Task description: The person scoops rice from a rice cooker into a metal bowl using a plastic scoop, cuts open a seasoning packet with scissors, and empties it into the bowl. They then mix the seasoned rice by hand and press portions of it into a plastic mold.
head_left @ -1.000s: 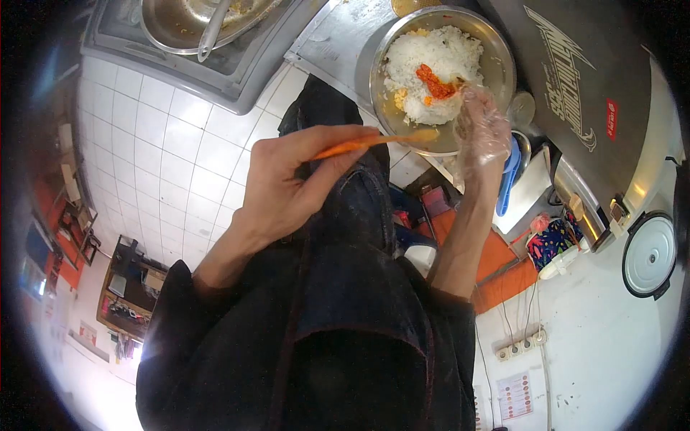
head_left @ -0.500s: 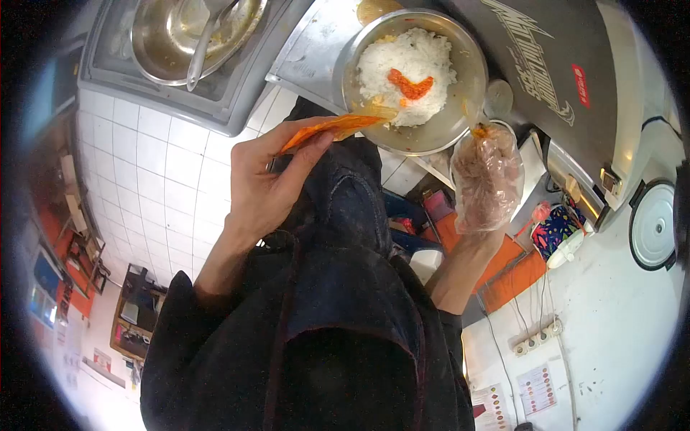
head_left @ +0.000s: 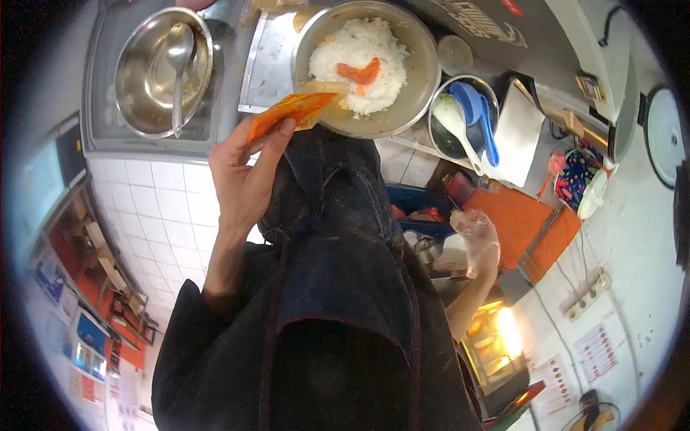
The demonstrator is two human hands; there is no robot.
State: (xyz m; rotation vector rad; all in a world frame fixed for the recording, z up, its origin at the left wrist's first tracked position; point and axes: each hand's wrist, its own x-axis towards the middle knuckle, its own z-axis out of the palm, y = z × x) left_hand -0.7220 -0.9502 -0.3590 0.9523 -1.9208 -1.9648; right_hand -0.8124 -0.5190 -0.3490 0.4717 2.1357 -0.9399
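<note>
My left hand [head_left: 248, 169] is closed on a sachet of orange-red sauce [head_left: 291, 115], pinched between thumb and fingers. The sachet's clear end reaches to the near rim of a large metal bowl [head_left: 424, 79]. In that bowl lies a heap of white rice [head_left: 341, 47] topped with a streak of red-orange sauce [head_left: 363, 72]. My right hand [head_left: 478, 241], in a clear plastic glove, is low on the right beside an orange surface [head_left: 528, 230] and a shelf below the counter. Its fingers are too blurred to read.
Right of the bowl, a metal pot [head_left: 437, 136] holds a white spoon [head_left: 453, 118] and blue scoops [head_left: 478, 111]. A second metal bowl [head_left: 126, 86] with a metal spoon [head_left: 177, 86] sits on the grey surface at left. A lit glass-fronted appliance [head_left: 496, 334] stands lower right.
My right hand has moved away from the bowl's right side, down toward the shelf, uncovering the pot of scoops. My left hand still holds the sachet by the bowl. The view has shifted.
</note>
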